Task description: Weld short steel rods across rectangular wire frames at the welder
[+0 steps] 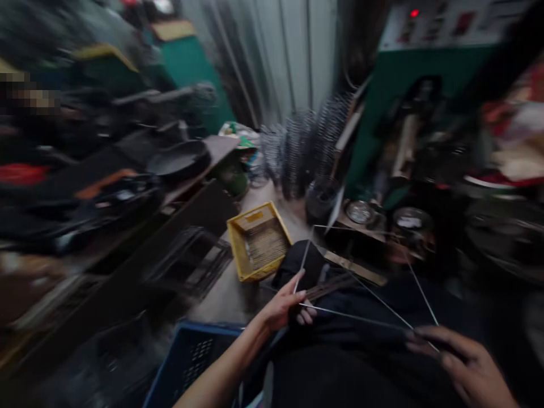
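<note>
My left hand is closed around thin metal wires over my dark-trousered lap, thumb up along one wire. My right hand at the lower right pinches the other ends of the same wires, which fan out between both hands and up toward the bench. The frame is smeared by motion, so finer detail is lost.
A yellow crate sits on the floor ahead, a blue crate by my left knee. Stacked wire coils stand beyond. A green machine with round metal tins rises at right; a cluttered dark workbench runs along the left.
</note>
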### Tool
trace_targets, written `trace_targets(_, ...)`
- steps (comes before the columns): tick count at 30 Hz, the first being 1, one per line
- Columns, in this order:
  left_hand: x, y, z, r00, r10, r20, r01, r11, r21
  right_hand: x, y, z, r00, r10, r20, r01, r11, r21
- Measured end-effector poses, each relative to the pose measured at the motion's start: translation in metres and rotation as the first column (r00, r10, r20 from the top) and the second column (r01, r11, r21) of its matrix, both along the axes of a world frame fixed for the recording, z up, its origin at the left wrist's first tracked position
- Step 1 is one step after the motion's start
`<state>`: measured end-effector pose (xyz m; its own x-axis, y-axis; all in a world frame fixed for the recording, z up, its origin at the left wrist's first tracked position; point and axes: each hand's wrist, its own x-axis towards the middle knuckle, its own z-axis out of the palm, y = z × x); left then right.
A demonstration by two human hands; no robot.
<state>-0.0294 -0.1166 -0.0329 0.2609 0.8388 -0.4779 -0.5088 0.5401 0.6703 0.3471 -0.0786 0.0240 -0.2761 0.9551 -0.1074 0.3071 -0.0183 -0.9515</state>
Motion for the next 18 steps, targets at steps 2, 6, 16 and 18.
trace_targets(2, 0.013, 0.006, 0.003, 1.000, -0.005, -0.010, 0.004, 1.000, -0.008, 0.009, -0.005, 0.028, 0.994, 0.005, -0.105, -0.010, 0.999, -0.045)
trace_targets(6, 0.032, 0.026, 0.013, 1.000, -0.020, -0.024, 0.019, 0.999, -0.025, 0.023, -0.015, 0.064, 0.998, -0.017, -0.058, 0.024, 0.994, 0.107)
trace_targets(16, 0.056, 0.037, 0.019, 0.995, -0.094, -0.026, 0.096, 0.991, 0.095, -0.001, 0.001, 0.046, 0.965, -0.077, 0.252, -0.026, 0.923, 0.383)
trace_targets(18, 0.056, 0.036, 0.020, 0.995, -0.099, -0.019, 0.101, 0.989, 0.106, -0.009, 0.009, 0.034, 0.964, -0.061, 0.259, -0.051, 0.913, 0.404)
